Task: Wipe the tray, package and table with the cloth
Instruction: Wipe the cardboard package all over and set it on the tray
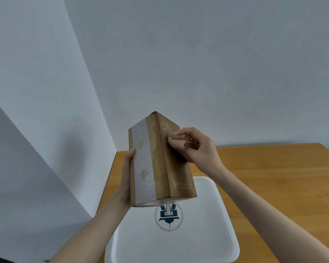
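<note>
A tall brown package (160, 168) with a pale band and gold flower marks is held up on end above the white tray (207, 234). My left hand (126, 177) grips its left side from behind, thumb on the front edge. My right hand (196, 145) holds a bunched brown cloth (179, 142) and presses it against the package's upper right face. The tray lies on the wooden table (273, 177) and bears a round dark logo (169, 217).
White walls meet in a corner behind the table's far left end. The table's left edge runs close along the wall. Bare wood stretches to the right of the tray.
</note>
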`<move>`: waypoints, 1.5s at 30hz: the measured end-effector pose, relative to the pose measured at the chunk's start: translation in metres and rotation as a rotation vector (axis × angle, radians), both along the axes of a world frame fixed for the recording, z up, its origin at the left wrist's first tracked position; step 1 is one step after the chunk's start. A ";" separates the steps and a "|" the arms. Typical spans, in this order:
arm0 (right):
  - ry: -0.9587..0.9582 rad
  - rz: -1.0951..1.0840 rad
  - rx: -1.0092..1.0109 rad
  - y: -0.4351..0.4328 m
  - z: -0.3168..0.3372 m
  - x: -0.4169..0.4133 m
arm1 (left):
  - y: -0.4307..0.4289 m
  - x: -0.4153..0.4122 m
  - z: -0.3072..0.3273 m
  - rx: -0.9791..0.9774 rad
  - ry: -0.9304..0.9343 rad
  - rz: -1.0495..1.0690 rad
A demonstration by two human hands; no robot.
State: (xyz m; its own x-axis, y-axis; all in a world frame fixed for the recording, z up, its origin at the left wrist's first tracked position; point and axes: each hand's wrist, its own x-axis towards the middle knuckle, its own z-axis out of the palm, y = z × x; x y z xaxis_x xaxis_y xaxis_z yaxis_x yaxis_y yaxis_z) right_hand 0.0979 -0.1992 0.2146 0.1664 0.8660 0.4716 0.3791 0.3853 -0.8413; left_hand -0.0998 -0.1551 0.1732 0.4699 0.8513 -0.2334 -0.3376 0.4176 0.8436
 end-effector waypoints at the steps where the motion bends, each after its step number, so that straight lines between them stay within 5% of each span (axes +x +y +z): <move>1: 0.006 0.018 -0.001 -0.003 0.002 -0.001 | 0.001 0.000 0.001 -0.004 0.007 0.001; 9: -0.056 0.014 0.008 -0.005 0.017 0.006 | 0.005 0.001 0.004 0.009 0.047 0.026; 17: 0.139 -0.212 0.008 0.035 0.028 0.006 | -0.001 0.005 0.004 0.025 0.078 -0.060; 30: 0.008 -0.102 -0.085 0.017 -0.007 -0.003 | 0.014 0.009 0.001 0.030 0.057 0.045; 45: 0.090 0.024 -0.255 -0.030 -0.015 -0.004 | 0.037 0.006 -0.013 0.039 -0.023 0.193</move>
